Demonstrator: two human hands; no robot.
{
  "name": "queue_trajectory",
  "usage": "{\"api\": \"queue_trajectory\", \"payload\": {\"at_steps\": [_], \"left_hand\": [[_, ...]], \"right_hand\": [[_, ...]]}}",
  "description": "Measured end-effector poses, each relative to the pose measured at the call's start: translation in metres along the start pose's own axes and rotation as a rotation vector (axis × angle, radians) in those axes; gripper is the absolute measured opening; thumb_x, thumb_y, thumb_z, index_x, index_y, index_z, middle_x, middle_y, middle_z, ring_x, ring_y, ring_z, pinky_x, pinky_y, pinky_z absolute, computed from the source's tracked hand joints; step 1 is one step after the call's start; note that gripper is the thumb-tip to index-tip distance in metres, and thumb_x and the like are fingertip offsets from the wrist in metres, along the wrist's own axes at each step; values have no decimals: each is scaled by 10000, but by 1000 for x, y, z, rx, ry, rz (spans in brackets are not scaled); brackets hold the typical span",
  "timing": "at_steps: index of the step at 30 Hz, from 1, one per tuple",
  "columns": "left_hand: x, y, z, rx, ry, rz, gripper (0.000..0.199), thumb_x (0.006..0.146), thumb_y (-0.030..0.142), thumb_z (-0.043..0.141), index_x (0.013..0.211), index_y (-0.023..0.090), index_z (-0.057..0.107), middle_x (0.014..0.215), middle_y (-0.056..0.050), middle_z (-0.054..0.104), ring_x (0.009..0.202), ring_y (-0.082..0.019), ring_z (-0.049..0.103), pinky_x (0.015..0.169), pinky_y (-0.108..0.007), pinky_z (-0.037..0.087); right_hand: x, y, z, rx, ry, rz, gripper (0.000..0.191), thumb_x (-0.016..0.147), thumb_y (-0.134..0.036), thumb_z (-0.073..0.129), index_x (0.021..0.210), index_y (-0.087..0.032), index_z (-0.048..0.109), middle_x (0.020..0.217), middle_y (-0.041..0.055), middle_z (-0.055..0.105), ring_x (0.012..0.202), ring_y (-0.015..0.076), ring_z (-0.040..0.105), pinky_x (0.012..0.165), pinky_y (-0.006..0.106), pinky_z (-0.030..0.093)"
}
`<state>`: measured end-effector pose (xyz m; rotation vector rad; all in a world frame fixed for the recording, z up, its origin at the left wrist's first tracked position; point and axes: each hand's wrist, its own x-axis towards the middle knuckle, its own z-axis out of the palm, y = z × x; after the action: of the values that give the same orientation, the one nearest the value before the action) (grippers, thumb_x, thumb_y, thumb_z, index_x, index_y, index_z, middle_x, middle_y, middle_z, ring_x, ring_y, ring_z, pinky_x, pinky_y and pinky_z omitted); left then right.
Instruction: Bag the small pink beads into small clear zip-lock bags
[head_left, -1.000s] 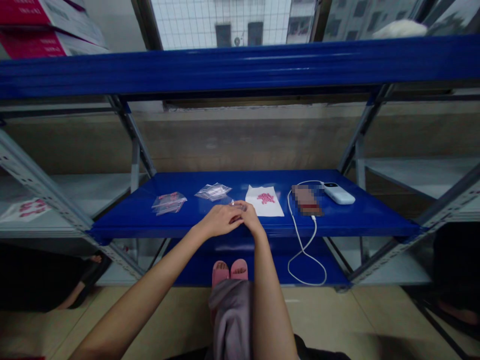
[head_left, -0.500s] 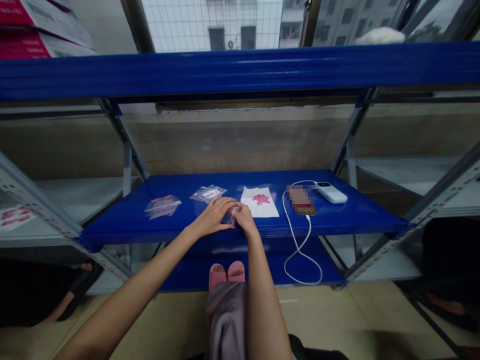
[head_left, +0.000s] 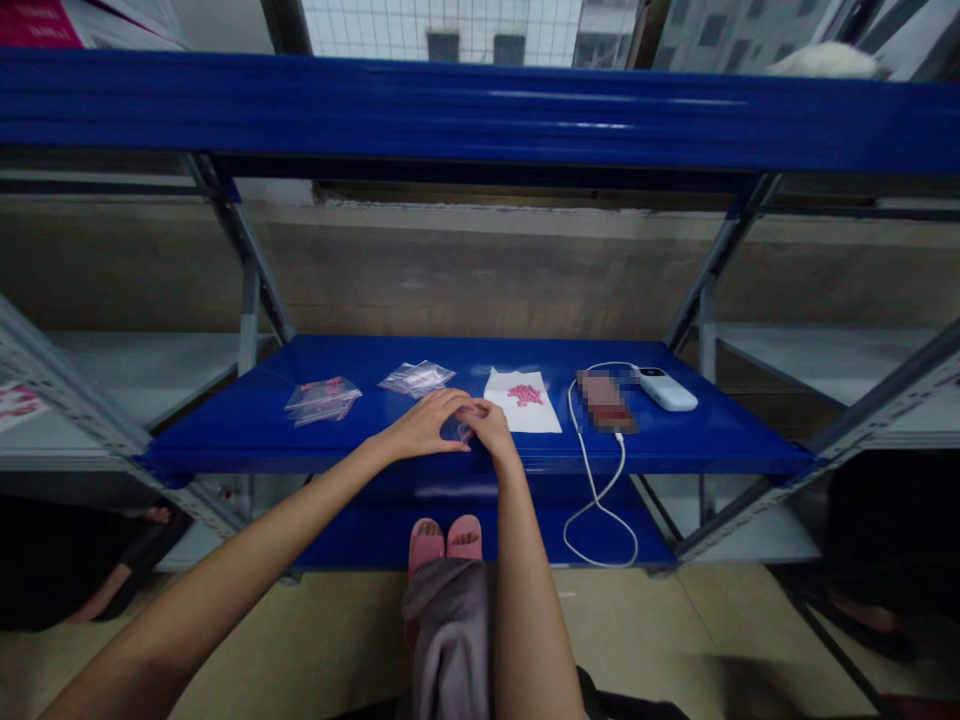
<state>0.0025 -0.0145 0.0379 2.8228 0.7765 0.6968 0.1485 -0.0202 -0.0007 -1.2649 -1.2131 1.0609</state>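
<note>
**Q:** While both hands work over the blue shelf [head_left: 225,445], what changes?

**A:** Little. The left hand [head_left: 424,425] and right hand [head_left: 489,425] stay close together, with a small clear bag [head_left: 465,430] between them. The right grip is pinched on it; the left grip's hold cannot be told.

**Q:** Edges and room?

**A:** The front edge [head_left: 675,465] lies just below the hands. Bare shelf extends beyond the clear bags [head_left: 322,401] and paper [head_left: 523,405].

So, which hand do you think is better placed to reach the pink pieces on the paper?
Probably the right hand: it's beside the white paper, while the left hand sits past the clear bag.
</note>
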Motion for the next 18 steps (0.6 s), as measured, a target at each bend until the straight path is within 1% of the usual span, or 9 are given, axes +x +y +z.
{"api": "queue_trajectory", "payload": {"at_steps": [3,6,9,13,16,18], "left_hand": [[-1,-4,-2,-3,51,-46,563,655,443,693,1122,198,495,1100,-99,565,1075,-263,508,948,-429,360],[-1,-9,1,26,121,-87,523,636,455,703,1047,189,521,1047,-92,584,1045,-268,522,932,-430,366],[1,-13,7,54,157,-102,520,618,443,720,1023,183,525,1044,-91,591,1056,-271,519,957,-438,342],[5,-18,17,66,181,-92,539,607,415,736,1039,178,517,1067,-89,595,1080,-266,512,1001,-450,297],[7,-22,23,57,213,-77,548,604,394,745,1050,176,512,1085,-88,593,1097,-260,502,1004,-440,296],[9,-25,26,51,256,-80,550,598,393,750,1043,176,512,1080,-87,594,1090,-256,504,992,-430,311]], "right_hand": [[0,-2,1,71,-52,9,306,578,-246,684,861,-164,600,562,-58,582,406,74,492,438,196,415],[1,0,1,2,-70,-6,378,558,-248,708,912,-169,602,612,-46,612,457,86,533,479,207,440],[2,4,0,-101,-18,-28,370,580,-230,690,938,-185,606,642,-48,626,488,86,551,512,210,452],[3,4,0,-195,63,11,354,618,-180,628,970,-199,601,679,-49,626,492,77,542,512,204,447],[2,0,-1,-200,108,42,391,619,-183,615,1009,-194,587,719,-38,626,493,76,536,496,201,440],[0,-6,-7,-162,140,43,435,637,-226,610,1067,-183,562,758,-20,631,479,79,529,476,207,436]]}}
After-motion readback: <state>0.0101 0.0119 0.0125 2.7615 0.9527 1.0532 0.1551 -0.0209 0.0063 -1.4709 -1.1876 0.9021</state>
